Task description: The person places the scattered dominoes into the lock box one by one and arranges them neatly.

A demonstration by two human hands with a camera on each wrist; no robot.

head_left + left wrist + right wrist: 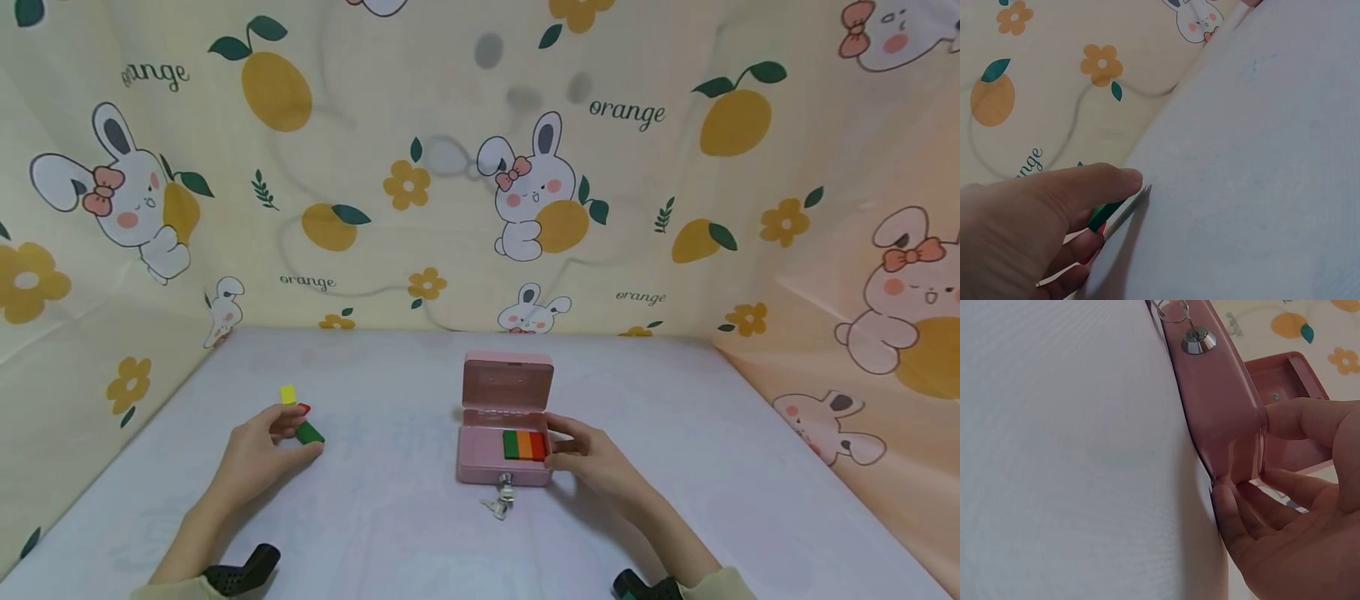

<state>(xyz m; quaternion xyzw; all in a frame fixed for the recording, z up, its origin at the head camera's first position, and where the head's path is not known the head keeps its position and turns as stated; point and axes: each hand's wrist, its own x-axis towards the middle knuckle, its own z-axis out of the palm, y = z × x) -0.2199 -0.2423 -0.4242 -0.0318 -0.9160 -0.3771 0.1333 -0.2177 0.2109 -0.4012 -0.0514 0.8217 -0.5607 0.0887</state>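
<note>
A pink metal cash box (480,457) stands on the table with its lid (507,385) raised. Several green, orange and red blocks (525,445) lie side by side inside it. My right hand (592,458) holds the box at its right side, with digits against the wall and rim. Over on the left, my left hand (258,454) is spread around a green block (309,433), the block lying between thumb and fingers. A red block (303,408) peeks out by the index fingertip, mostly hidden. Just beyond the fingers is a yellow block (288,394).
Keys (497,505) hang from the lock (1199,340) at the box's front. A white-covered table (390,533) runs back to a patterned cloth (450,83) with rabbits and oranges, which also rises at both sides. Black straps (243,570) are worn at the wrists.
</note>
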